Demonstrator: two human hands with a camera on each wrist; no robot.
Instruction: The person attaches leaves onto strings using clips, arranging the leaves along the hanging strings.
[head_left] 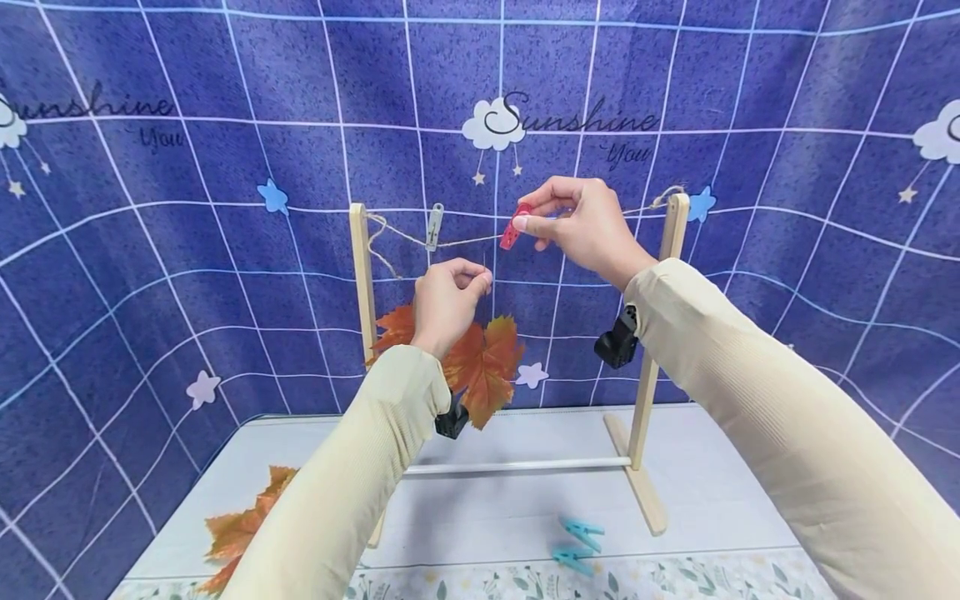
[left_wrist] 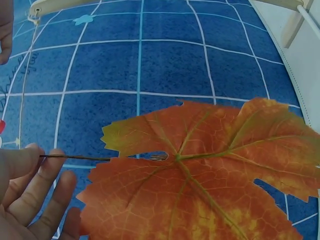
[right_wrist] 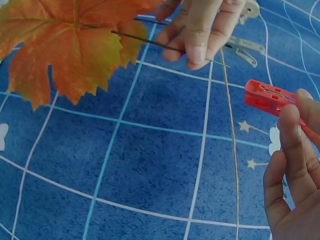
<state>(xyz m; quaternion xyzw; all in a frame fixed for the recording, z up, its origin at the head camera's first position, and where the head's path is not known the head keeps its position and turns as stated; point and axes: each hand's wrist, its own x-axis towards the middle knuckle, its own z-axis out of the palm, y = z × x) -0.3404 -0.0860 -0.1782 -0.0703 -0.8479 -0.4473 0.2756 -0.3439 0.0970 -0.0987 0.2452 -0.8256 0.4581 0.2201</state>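
Observation:
In the head view my left hand (head_left: 450, 300) pinches the thin stem of an orange maple-like leaf (head_left: 483, 367), which hangs below the twine (head_left: 468, 242). The left wrist view shows the dark stem (left_wrist: 75, 157) between thumb and fingertips. My right hand (head_left: 592, 221) pinches a red clothespin (head_left: 515, 227) at the twine. In the right wrist view that clothespin's front end points toward the stem tip, apart from it. A grey clothespin (head_left: 434, 227) sits on the twine to the left. More orange leaf (head_left: 393, 327) shows behind my left hand; whether it is separate I cannot tell.
A wooden frame, with a left post (head_left: 363, 283) and right post (head_left: 660, 308), carries the twine. Its white crossbar (head_left: 517, 467) runs low. Two teal clothespins (head_left: 576, 558) lie on the table (head_left: 487, 517). More orange leaves (head_left: 240, 529) lie at the left, partly behind my sleeve.

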